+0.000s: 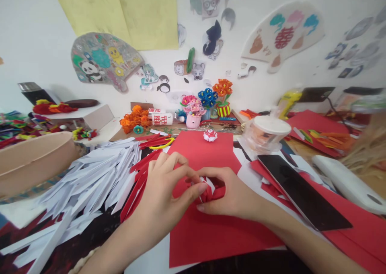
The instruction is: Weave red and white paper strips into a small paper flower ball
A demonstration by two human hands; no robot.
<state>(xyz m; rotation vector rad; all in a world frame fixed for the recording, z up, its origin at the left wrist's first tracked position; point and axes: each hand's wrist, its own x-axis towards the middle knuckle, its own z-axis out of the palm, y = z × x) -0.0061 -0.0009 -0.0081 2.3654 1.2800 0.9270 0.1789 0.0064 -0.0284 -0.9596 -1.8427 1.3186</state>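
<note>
Both hands meet over a red paper sheet [208,230] in the middle of the table. My left hand [164,185] pinches a small red and white paper piece [208,190] with thumb and fingers. My right hand [232,191] curls around the same piece from the right. A finished red and white paper flower [210,135] sits at the far edge of the red sheet. Just left of my left hand lie red paper strips [135,185].
A heap of white paper strips [90,173] spreads on the left beside a tan bowl [33,157]. A black phone [301,191] and a white device [346,183] lie at the right. A lidded plastic cup [267,133], a glue bottle [161,116] and craft flower pots [208,103] stand behind.
</note>
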